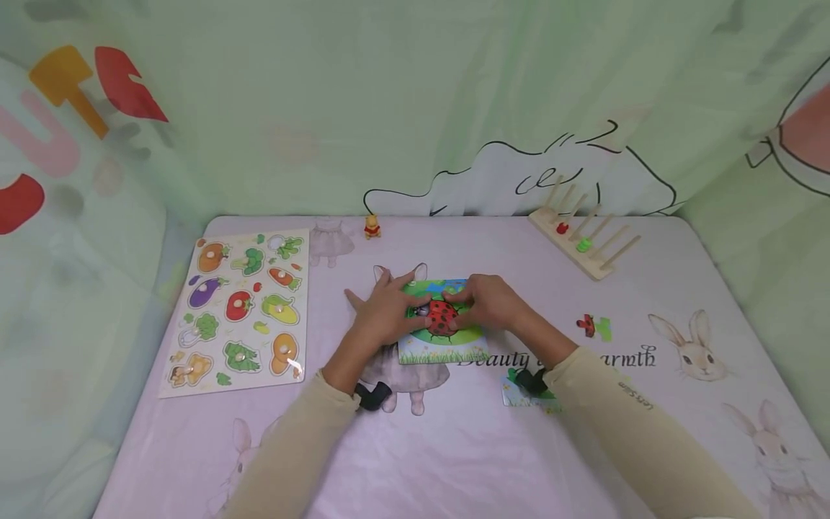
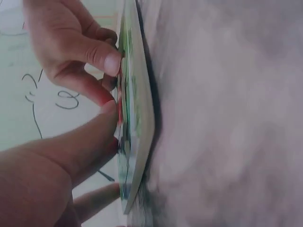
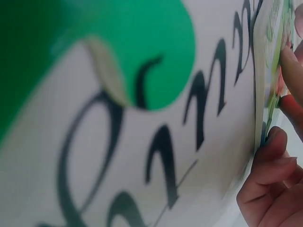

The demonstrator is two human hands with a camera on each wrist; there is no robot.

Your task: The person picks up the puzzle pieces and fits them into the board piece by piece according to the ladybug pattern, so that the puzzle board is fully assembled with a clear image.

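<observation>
The ladybug [image 1: 444, 314] is red with black spots.

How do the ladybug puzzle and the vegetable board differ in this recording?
The ladybug puzzle features one large ladybug, whereas the vegetable board shows many separate vegetable pictures. The ladybug puzzle is smaller; the vegetable board looks clearly larger. The left hand and right hand both touch the ladybug puzzle, while neither touches the vegetable board, off to the person's left. Both are colourful, four-sided picture boards.

Square green ladybug puzzle [image 1: 443, 317], face up on pale tablecloth [image 1: 454, 461].
</observation>
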